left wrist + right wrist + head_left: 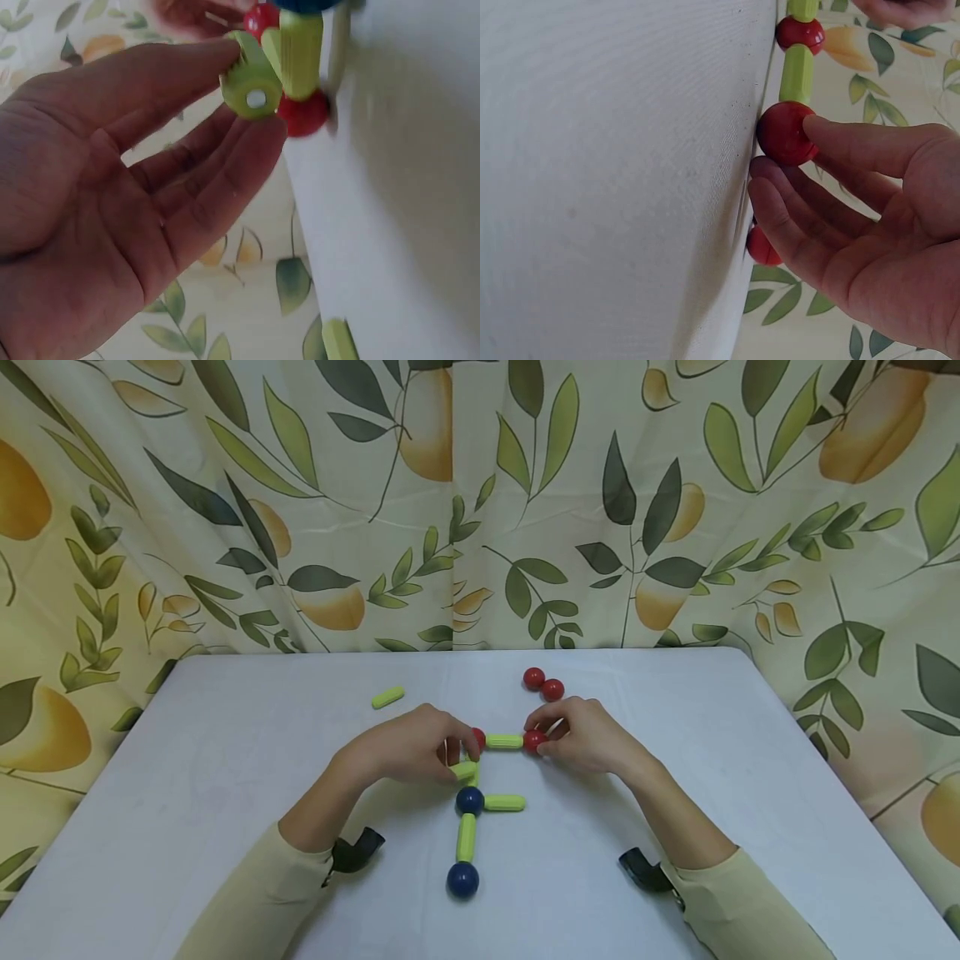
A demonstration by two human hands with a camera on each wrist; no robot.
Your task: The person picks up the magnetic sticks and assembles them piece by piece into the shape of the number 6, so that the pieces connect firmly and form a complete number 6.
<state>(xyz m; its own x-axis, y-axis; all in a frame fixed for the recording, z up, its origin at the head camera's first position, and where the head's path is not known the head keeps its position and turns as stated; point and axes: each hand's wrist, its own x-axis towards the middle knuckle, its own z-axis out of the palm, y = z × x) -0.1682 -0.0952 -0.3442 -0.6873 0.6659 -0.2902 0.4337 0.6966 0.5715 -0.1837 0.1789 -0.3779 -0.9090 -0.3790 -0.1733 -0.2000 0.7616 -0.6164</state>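
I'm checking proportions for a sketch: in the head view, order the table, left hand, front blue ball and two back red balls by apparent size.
1. Table
2. Left hand
3. Front blue ball
4. Back red balls: these two look alike, so I leave them unranked.

Your sticks (505, 803) are lime green, the two near balls (462, 880) dark blue, and the farther balls (552, 690) red. You wear plain beige sleeves (240, 893) and black cameras (358, 851). Your table (187, 793) is plain white; the cream curtain (487, 627) beyond it carries green and dark-grey leaves (618, 485) and orange fruit (873, 431).
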